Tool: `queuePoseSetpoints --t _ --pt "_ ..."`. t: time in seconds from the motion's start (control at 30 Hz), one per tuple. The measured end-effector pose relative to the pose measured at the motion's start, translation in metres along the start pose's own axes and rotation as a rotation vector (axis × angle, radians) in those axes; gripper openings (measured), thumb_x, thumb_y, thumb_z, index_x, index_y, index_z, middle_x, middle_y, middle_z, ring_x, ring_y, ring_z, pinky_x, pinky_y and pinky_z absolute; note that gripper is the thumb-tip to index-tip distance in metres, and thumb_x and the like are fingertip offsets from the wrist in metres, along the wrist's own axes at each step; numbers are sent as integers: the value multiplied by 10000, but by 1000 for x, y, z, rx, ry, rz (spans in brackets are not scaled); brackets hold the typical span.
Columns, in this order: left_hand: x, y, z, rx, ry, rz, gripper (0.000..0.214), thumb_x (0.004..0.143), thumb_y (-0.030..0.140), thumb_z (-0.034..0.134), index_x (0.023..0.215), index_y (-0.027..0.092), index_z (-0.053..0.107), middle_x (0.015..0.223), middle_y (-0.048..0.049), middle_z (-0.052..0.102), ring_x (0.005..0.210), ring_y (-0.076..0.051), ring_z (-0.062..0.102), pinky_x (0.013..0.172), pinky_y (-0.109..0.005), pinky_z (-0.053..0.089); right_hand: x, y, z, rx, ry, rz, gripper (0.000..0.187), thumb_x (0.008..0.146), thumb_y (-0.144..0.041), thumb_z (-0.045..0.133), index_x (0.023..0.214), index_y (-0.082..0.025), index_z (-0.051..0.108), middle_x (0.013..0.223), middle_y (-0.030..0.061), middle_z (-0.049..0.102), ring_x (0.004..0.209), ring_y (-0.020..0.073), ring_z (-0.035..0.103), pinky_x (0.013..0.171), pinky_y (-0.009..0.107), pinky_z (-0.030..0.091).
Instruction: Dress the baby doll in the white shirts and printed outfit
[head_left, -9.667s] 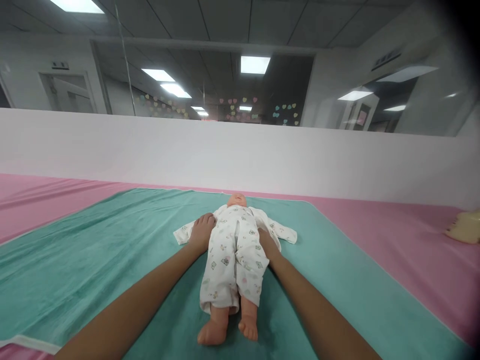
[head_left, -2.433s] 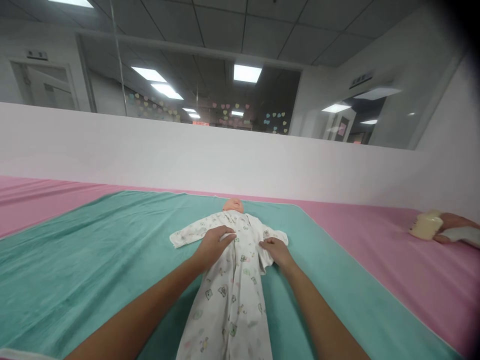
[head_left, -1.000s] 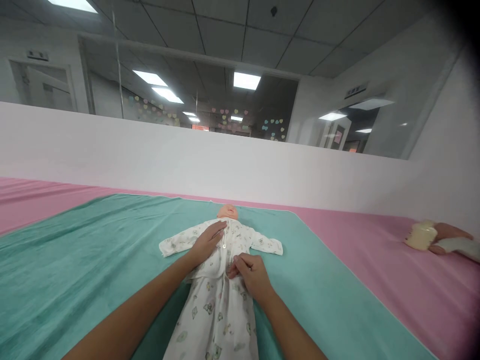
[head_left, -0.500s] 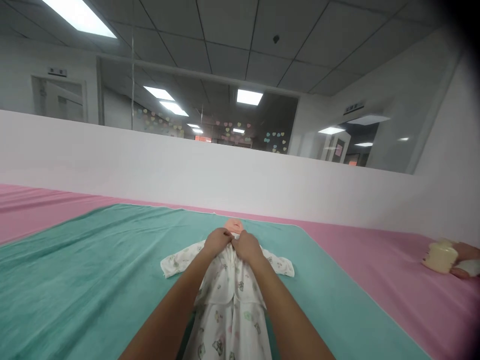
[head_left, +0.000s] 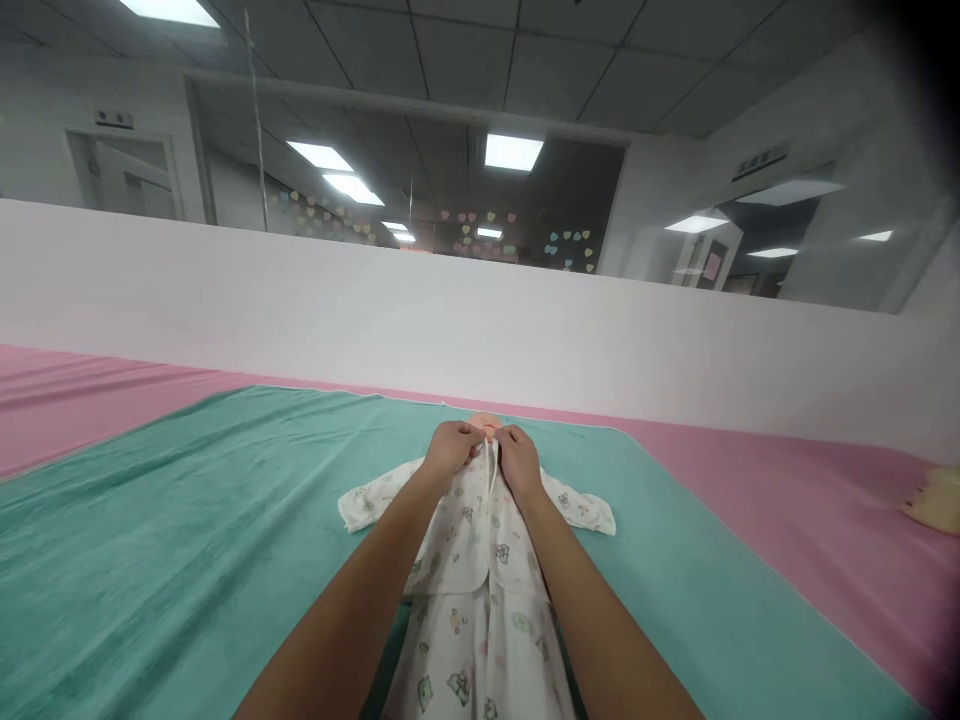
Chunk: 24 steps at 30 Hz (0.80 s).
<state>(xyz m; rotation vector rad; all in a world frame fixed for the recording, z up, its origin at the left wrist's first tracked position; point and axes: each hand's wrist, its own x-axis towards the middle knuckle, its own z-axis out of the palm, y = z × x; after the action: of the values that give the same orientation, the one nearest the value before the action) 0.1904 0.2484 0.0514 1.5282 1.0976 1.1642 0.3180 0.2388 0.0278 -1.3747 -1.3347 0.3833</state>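
A baby doll [head_left: 487, 421] lies on its back, dressed in a white printed baby jacket [head_left: 469, 540] with both sleeves spread out sideways. Below the jacket hem, matching printed fabric [head_left: 472, 650] covers the lower body. My left hand [head_left: 453, 445] pinches the left edge of the jacket's collar, just under the doll's head. Across the front opening, my right hand [head_left: 519, 458] pinches the right collar edge. Both sets of fingers are closed, a small gap apart. Most of the doll's head is hidden behind my hands or foreshortened.
The doll rests on a green sheet [head_left: 225, 520] laid over a pink cover [head_left: 787, 500]. A yellowish object [head_left: 935, 498] sits at the right edge. Behind stands a low white wall [head_left: 375, 320] with glass above it.
My hands have moved slightly apart at the collar, where they were close together. The camera view has shifted, so the yellowish object is now partly cut off at the right.
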Motion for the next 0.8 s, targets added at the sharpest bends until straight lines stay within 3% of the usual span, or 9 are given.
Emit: queuePoseSetpoints --t 0.13,0.33,0.63,0.8 --pt "-1 -4 10 -204 6 -57 164 665 277 618 647 116 600 587 -29 567 547 -97 534 581 -229 466 0 9 2 218 -46 41 237 708 -408 468 612 -193 442 591 -33 435 580 117 391 540 235 332" --pt "2 -11 16 -282 8 -86 100 641 191 657 648 92 646 580 -37 601 570 -107 567 619 -246 498 -4 16 3 432 -92 81 235 692 -417 506 634 -205 424 524 -64 315 474 90 285 445 231 244" --pt "3 -15 10 -395 -16 -138 49 654 134 642 612 113 626 541 -4 563 489 -66 508 560 -208 470 -4 15 3 406 -124 79 230 676 -387 563 591 -180 506 525 -52 443 517 94 365 510 232 284" --pt "5 -17 10 -423 -27 -142 73 640 165 675 621 110 631 569 -11 577 511 -69 518 557 -203 467 -3 15 2 377 -109 63 262 697 -401 548 570 -179 488 524 -48 440 526 97 373 518 237 281"
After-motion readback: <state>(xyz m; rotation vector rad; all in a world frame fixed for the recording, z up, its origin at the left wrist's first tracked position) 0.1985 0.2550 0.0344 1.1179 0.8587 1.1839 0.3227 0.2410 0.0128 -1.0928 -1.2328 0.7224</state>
